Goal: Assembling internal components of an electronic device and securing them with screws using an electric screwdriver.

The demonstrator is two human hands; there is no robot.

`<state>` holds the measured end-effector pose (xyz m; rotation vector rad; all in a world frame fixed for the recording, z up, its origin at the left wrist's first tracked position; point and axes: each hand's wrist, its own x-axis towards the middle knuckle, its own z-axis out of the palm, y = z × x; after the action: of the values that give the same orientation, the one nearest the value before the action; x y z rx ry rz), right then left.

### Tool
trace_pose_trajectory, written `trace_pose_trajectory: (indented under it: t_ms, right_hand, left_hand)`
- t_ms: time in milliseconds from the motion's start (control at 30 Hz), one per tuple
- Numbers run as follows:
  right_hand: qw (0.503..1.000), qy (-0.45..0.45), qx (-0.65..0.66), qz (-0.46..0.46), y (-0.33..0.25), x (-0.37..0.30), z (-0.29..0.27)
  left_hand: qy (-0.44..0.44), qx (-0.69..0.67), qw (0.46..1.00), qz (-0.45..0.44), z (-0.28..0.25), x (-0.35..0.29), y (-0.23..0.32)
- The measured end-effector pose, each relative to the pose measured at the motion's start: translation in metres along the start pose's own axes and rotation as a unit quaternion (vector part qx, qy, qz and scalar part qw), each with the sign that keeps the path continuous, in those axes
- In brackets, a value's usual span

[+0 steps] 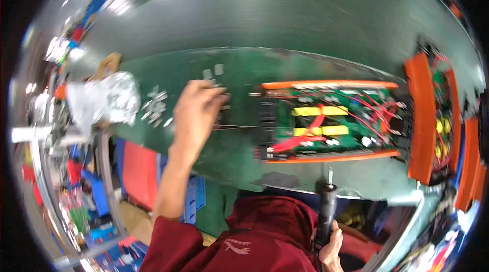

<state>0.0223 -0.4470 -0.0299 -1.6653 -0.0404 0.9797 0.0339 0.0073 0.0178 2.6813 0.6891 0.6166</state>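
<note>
My right hand (332,251) is wrapped round a black power screwdriver (326,212), upright beside my body, its bit pointing at the table edge. My left hand (197,103) is over the green table mat with its fingers bent and pinched together; blur hides what is between them. Just beyond its fingertips lie small pale metal pieces (219,69). To the right of this hand lies an open electronic unit (331,142), with orange side rails, a green circuit board, yellow-wrapped parts and red wires. Thin wires (232,127) run from its left end towards my left hand.
Left of my left hand is a scattered pile of small metal pieces (154,106), beside a clear plastic bag (109,96). More orange-railed units (422,117) stand at the right. Below the table's left side are a red panel (140,173) and a blue crate (193,195).
</note>
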Motion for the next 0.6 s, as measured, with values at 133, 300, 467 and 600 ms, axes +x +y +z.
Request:
trace_pose_trajectory:
  t_ms: [133,300,467,600]
  right_hand:
    - [0.998,0.043,-0.041,0.006,-0.02,0.005,0.005]
    - [0.997,0.038,-0.057,0.022,-0.02,0.002,-0.006]
    - [0.999,0.027,-0.028,0.015,-0.022,0.003,-0.011]
    - [0.999,0.01,0.036,0.014,-0.037,0.004,-0.013]
  left_hand:
    - [-0.103,-0.035,0.993,-0.037,-0.003,0.009,-0.015]
    - [-0.029,0.026,0.999,0.021,-0.01,0.012,0.007]
    - [-0.098,-0.247,0.964,-0.03,-0.014,-0.002,0.11]
    - [-0.168,-0.226,0.927,0.248,0.018,0.013,0.16]
